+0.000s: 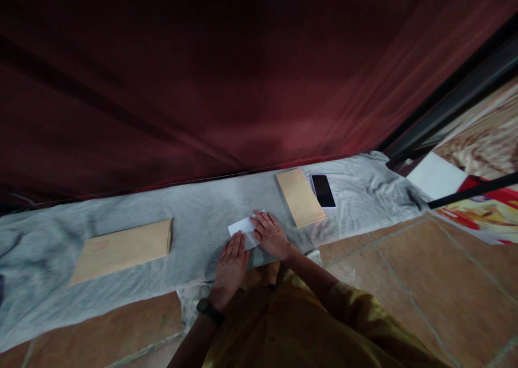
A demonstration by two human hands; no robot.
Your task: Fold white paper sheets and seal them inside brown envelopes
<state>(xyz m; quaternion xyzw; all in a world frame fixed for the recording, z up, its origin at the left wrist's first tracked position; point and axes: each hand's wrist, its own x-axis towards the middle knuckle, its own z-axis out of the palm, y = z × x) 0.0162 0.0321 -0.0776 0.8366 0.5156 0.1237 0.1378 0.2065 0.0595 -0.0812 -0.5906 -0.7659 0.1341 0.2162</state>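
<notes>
A small white piece of paper, which looks folded, lies on a grey cloth in front of me. My left hand rests flat on its near left part, fingers stretched out. On the right side of the paper, my right hand presses down with its fingers flat and slightly apart. Both palms face down, covering parts of the sheet. Nearest to my right hand is a stack of brown envelopes. Farther off on the left lie more brown envelopes.
A phone with a dark screen lies beside the right-hand envelopes. Behind the cloth hangs a dark red curtain. Tiled floor shows in front. At the right are a dark metal bar and a printed red and yellow package.
</notes>
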